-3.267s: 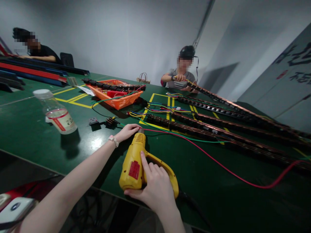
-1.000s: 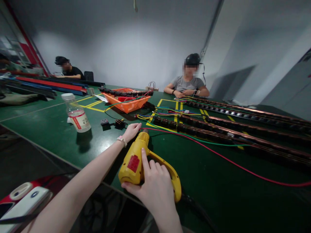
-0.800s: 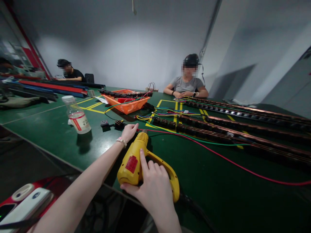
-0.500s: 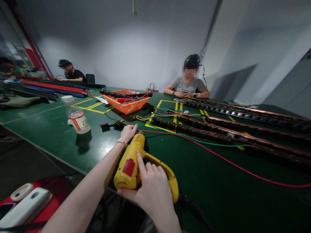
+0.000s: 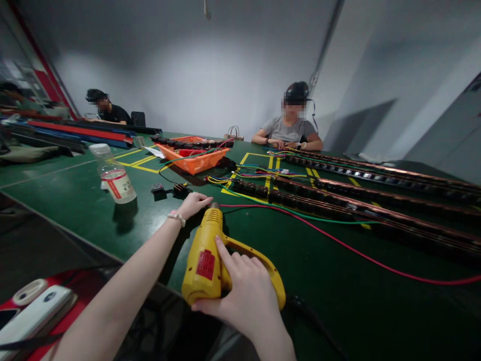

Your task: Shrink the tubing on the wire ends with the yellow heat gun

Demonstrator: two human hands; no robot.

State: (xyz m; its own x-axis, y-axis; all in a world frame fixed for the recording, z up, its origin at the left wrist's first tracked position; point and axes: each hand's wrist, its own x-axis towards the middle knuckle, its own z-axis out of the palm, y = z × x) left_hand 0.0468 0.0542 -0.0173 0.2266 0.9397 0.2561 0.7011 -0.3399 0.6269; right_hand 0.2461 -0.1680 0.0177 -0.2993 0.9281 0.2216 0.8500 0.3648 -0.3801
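Observation:
My right hand [image 5: 248, 291] is wrapped round the body and handle of a yellow heat gun [image 5: 203, 250], its index finger stretched along the housing. The gun's nozzle points away from me, towards the fingertips of my left hand [image 5: 193, 204]. That hand is closed just beyond the nozzle, where the end of a red wire [image 5: 311, 225] meets the fingers. The exact grip is partly hidden. From there the wire runs right across the green table [image 5: 293, 260]. Small black connector pieces [image 5: 160, 190] lie just past my left hand.
Long black bars with copper strips [image 5: 315, 203] and coloured wires lie to the right. An orange basket [image 5: 195, 163] stands behind my hands, a plastic bottle [image 5: 118, 175] at the left. A person [image 5: 287, 130] sits across the table. A white phone [image 5: 37, 316] lies at lower left.
The heat gun and my right hand have shifted slightly right and down. My left hand has drawn a little left, so a gap shows between its wrist and the gun.

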